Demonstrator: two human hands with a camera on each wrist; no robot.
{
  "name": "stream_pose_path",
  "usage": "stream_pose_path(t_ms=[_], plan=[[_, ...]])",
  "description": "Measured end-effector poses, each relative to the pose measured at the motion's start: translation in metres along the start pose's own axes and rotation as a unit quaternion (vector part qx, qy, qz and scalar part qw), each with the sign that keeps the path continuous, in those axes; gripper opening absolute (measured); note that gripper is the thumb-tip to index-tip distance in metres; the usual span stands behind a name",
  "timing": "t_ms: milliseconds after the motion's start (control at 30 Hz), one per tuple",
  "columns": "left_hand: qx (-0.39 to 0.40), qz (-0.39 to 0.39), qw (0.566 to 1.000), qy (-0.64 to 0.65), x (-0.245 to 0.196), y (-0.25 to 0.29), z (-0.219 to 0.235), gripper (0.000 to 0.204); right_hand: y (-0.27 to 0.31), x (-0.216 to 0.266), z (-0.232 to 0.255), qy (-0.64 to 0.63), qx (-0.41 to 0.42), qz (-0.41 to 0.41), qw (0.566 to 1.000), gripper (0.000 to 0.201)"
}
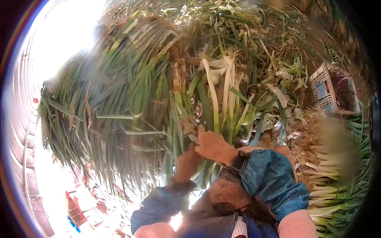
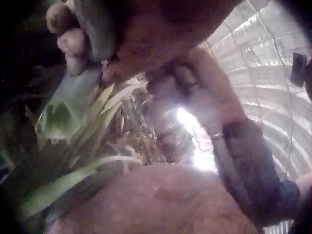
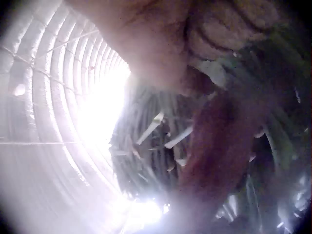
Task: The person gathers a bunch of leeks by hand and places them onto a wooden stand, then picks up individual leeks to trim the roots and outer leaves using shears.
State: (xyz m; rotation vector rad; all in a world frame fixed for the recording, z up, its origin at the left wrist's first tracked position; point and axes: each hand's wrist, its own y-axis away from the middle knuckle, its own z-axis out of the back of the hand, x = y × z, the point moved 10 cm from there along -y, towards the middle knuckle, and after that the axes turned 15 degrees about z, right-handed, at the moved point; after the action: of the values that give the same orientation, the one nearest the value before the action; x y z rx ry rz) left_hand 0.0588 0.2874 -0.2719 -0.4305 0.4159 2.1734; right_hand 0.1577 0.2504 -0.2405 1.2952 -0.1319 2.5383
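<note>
Ribbed wall (image 2: 265,85) behind, my left hand (image 1: 186,162) and right hand (image 1: 216,146) grip one leek (image 2: 79,90); only the head view shows one white crate (image 1: 320,88).

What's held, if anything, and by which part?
The left hand grips a green stalk near one end; whether the right hand holds anything is unclear.

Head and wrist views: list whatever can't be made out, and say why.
- Head: most of the right hand's fingers, turned away; its grip is unclear.
- Head: some leeks at right, behind a blurred patch.
- Head: the crate's contents, too small to identify.
- Left wrist: the green stalk's upper end, lost around the left hand and top edge.
- Right wrist: background beside the leaves, washed out by glare.
</note>
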Motion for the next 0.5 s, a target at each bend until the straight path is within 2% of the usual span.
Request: stream_pose_path(t_ms=[67, 100, 133, 200, 233, 267, 300, 367, 467, 500], plan=[[0.101, 0.03, 0.985, -0.137, -0.025, -0.015, 0.022, 0.019, 0.0, -0.026, 0.004, 0.004, -0.011, -0.056, 0.998, 0.043], [0.095, -0.01, 0.977, -0.191, -0.015, -0.021, 0.019, 0.02, 0.002, -0.036, 0.007, 0.005, -0.019, -0.084, 0.996, 0.04], [0.085, -0.05, 0.965, -0.243, -0.005, -0.026, 0.017, 0.021, 0.002, -0.035, 0.01, 0.003, -0.023, -0.072, 0.997, 0.039], [-0.152, -0.165, 0.943, -0.246, 0.018, -0.055, 0.033, 0.025, 0.002, -0.033, 0.014, 0.0, -0.03, -0.048, 0.998, 0.038], [-0.101, -0.091, 0.978, -0.161, 0.044, -0.09, 0.033, 0.025, 0.002, -0.027, 0.014, -0.011, -0.016, -0.048, 0.999, 0.038], [-0.074, -0.028, 0.992, -0.096, 0.055, -0.111, 0.036, 0.025, 0.002, -0.017, 0.016, -0.022, -0.001, -0.048, 0.999, 0.037], [-0.056, 0.035, 0.997, -0.029, 0.066, -0.131, 0.04, 0.025, 0.001, -0.011, 0.014, -0.033, 0.013, -0.048, 0.998, 0.037], [-0.07, 0.133, 0.987, 0.06, 0.077, -0.142, 0.049, 0.025, -0.001, -0.002, 0.008, -0.022, 0.018, -0.02, 0.999, 0.036], [-0.054, 0.167, 0.975, 0.137, 0.11, -0.151, 0.036, 0.023, -0.011, -0.004, -0.008, -0.044, 0.026, 0.0, 0.999, 0.034], [-0.067, 0.173, 0.975, 0.123, 0.11, -0.148, 0.04, 0.023, -0.015, -0.009, -0.013, -0.055, 0.027, 0.001, 0.998, 0.033]])
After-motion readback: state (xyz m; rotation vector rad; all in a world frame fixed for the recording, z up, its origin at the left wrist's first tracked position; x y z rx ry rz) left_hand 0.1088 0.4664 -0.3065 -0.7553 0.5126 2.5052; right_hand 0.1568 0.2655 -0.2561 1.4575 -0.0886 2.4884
